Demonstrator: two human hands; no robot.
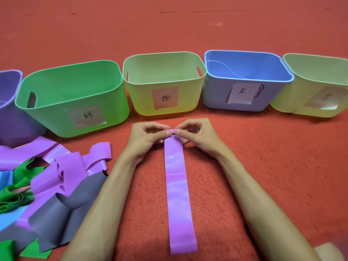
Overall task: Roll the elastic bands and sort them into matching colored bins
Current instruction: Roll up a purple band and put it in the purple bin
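Work surface: red carpet (263, 166).
Five bins are lined up across the far side: purple bin (11, 125) (cut off at the left edge), green bin (47, 117), pink-labelled yellow bin (143, 102), blue bin (216, 95), second yellow bin (293, 106) at far right. No rolled band is seen in any interior that shows, so the task is judged to be early.
A pile of loose bands (47, 176) (pink, grey, green, blue) lies at left, near the green bin.
One pink band (177, 194) is laid flat and lengthwise between the forearms, its far end just before the pink-labelled yellow bin.
Both grips are clamped on that far end: it is pinched by the left hand (145, 136) and the right hand (199, 136), thumbs nearly touching, and a small first turn is curled there.
Step in hand: start of the roll.
Next move: the roll must be wound toward the body with edges aligned and even tension. Spring-back is likely if it is released.
Target is judged to be the pink-labelled bin, though the hue reads pink-violet, so purple can't be ruled out.
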